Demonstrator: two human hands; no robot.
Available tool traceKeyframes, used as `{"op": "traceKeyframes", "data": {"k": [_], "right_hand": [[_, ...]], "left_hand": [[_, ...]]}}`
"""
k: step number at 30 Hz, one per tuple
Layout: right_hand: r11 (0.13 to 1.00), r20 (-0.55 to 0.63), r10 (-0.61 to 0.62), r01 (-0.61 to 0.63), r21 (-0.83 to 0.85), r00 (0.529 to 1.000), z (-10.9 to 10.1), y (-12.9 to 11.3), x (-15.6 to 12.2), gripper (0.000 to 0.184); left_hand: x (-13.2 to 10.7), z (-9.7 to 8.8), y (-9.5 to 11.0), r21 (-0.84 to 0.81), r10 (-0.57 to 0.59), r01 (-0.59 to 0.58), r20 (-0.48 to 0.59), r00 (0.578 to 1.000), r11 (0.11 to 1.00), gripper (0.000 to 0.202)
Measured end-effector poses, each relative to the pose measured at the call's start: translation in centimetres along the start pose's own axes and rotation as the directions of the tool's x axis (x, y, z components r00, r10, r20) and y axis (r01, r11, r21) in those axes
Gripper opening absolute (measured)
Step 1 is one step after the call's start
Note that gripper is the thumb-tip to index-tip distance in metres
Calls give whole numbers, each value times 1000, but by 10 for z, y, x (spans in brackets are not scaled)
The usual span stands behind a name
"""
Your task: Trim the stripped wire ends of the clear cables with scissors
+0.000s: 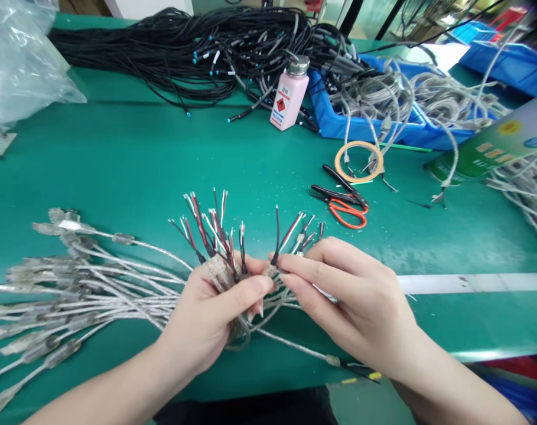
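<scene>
My left hand (219, 301) is closed round a bundle of clear-jacketed cables (148, 304). Their stripped ends (210, 227) stand up above the fist, with thin red, white, black and green wires fanned out. Toward the left the same cables end in clear moulded plugs (64, 319). My right hand (352, 289) pinches the end of one cable (273, 267) beside the bundle, its wires pointing up between the two hands. More wire ends show just behind the right fingers, which partly hide them. Below the hands, a single cable (295, 344) runs to the right.
Red-handled scissors (345, 209) and black-handled pliers (339, 183) lie beyond my right hand, near a tape roll (337, 162). A pink bottle (290, 94) stands before black cables (171, 53). Blue bins (339, 127) hold clear cables. A green can (481, 150) lies tilted at right.
</scene>
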State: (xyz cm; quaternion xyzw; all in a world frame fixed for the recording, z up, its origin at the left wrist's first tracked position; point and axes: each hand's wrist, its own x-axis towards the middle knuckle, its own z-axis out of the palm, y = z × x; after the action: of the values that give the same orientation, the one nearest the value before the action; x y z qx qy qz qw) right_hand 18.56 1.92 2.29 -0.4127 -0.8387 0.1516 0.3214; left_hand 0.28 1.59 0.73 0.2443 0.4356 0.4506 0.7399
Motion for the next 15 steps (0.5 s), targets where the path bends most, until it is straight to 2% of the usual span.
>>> {"op": "traceKeyframes", "data": {"k": [12,15], "right_hand": [[995,-64,-27,20,-99,998,5,1,-1,23],[996,-76,-29,23,-81,997,5,1,-1,23]], "left_hand": [[-1,1,-2,17,13,-13,-3,1000,1000,10],[0,1,-2,8,18,-18,3,1000,1000,9]]}}
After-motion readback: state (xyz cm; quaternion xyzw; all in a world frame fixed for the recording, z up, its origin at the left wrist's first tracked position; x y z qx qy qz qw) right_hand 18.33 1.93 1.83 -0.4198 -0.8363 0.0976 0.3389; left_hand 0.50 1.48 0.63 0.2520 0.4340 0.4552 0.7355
